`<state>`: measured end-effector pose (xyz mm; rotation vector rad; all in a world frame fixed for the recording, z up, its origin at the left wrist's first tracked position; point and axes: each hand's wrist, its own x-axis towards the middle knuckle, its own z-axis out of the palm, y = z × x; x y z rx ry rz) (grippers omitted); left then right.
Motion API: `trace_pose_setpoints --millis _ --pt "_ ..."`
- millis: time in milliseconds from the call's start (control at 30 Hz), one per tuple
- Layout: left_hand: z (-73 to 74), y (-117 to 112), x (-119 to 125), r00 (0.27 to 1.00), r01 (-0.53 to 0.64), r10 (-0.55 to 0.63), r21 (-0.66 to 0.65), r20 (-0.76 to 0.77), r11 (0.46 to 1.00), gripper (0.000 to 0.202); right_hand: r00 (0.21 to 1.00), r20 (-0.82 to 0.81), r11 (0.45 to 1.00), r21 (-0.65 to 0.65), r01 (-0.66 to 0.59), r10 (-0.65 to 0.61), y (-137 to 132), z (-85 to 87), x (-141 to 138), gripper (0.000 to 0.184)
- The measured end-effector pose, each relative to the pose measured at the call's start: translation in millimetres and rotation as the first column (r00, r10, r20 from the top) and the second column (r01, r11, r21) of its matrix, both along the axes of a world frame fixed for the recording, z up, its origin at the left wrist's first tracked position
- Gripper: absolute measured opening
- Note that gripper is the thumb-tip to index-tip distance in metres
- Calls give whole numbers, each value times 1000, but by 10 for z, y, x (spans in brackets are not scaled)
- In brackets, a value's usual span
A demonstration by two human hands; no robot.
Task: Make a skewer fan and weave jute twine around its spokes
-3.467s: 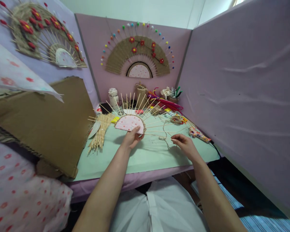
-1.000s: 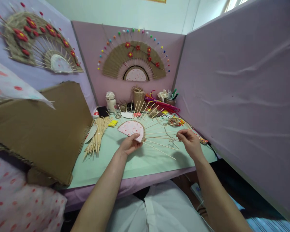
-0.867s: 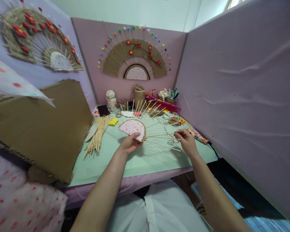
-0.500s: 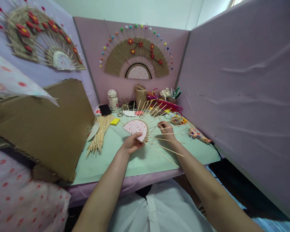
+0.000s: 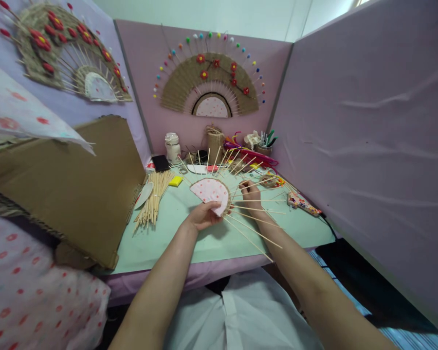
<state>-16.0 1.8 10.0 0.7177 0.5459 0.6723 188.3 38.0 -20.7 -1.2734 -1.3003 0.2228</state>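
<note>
My left hand (image 5: 205, 215) grips the lower edge of a half-round fan base (image 5: 209, 190) covered in white cloth with pink-red spots, thumb on top. Thin wooden sticks (image 5: 257, 232) fan out from its curved rim, where a brown twine-like edging shows. Behind the right-hand sticks, my right hand (image 5: 251, 195) is raised with thumb and fingertips pinched together. Whatever lies between those fingertips is too small to make out. A bundle of loose wooden sticks (image 5: 153, 201) rests on the table left of the fan base.
Along the back stand a white jar (image 5: 173, 148), a twine-wrapped holder (image 5: 215, 147) and a pen cup (image 5: 265, 148). A flower-patterned glue gun (image 5: 302, 203) lies at right, near a twine coil (image 5: 269, 181). Cardboard (image 5: 69, 194) leans at left. A finished fan (image 5: 211, 82) hangs on the back panel.
The fan base has turned slightly clockwise in my left hand, its lower sticks dipping further toward me. My right hand stays pinched beside the sticks. The camera view has shifted a little.
</note>
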Motion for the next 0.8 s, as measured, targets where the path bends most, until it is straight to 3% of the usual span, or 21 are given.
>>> trace_pose_setpoints --millis 500,800 --pt "-9 17 -3 998 -14 13 -17 -56 1000 21 992 -126 999 49 19 -13 -79 10 90 20" --pt "-28 28 -3 999 -14 14 -9 -39 1000 22 954 -300 1000 6 0 2 -552 152 397 20"
